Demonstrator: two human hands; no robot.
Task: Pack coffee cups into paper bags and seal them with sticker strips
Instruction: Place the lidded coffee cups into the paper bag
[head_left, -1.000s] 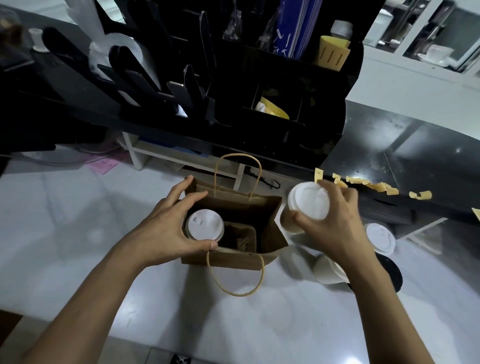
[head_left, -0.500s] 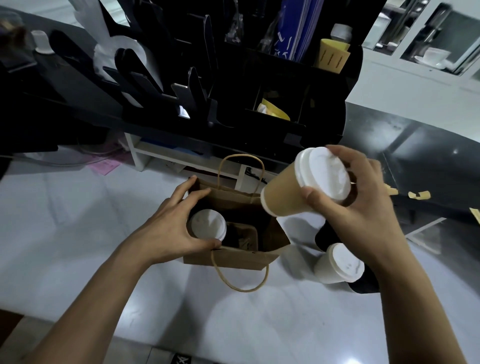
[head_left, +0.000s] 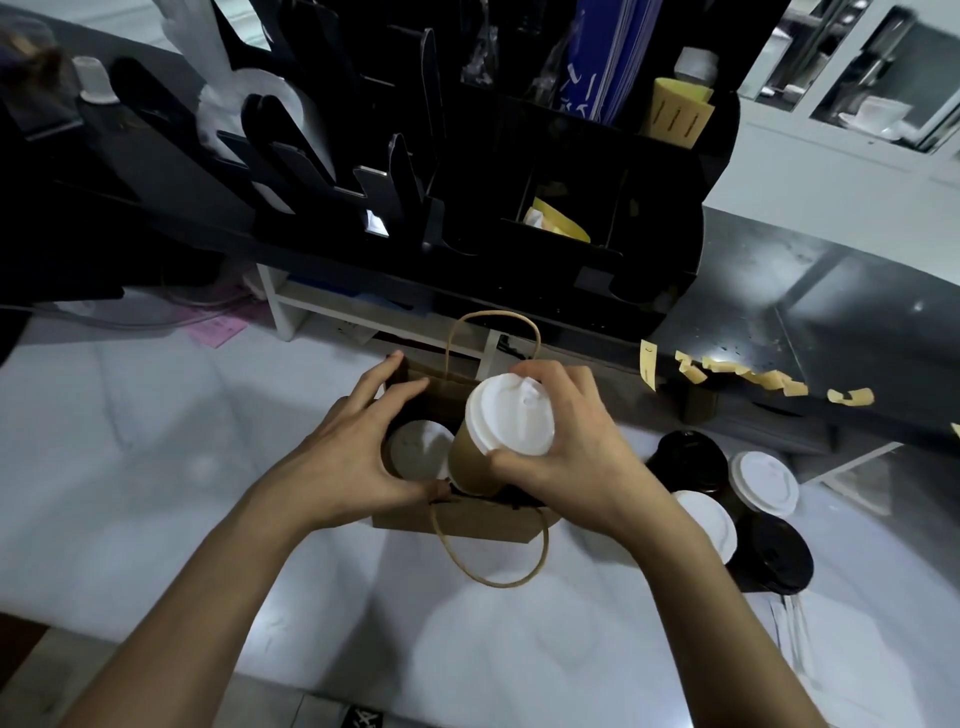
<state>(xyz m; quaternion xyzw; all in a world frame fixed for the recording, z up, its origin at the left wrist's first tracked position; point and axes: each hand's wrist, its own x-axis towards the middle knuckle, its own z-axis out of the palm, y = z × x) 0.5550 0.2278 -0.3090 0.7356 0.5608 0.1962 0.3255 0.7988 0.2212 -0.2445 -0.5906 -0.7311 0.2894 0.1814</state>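
Note:
A brown paper bag (head_left: 467, 522) with twine handles stands open on the white counter. Inside its left side sits a cup with a white lid (head_left: 418, 454). My left hand (head_left: 353, 452) curls round the bag's left rim, thumb at the near edge and fingers at the far edge. My right hand (head_left: 576, 457) grips a brown paper cup with a white lid (head_left: 511, 421) by its lid, tilted, its base going into the bag's right side. Yellow sticker strips (head_left: 737, 371) hang along the black shelf edge to the right.
Several more cups with white lids (head_left: 763, 480) and black lids (head_left: 774, 553) stand on the counter right of the bag. A black organiser rack (head_left: 519, 197) with sleeves and papers rises behind the bag. A pink paper (head_left: 215, 327) lies far left.
My right hand lifted the brown cup from the cluster on the right, swung it left over the bag and lowered it into the opening. My left hand stayed on the bag's rim.

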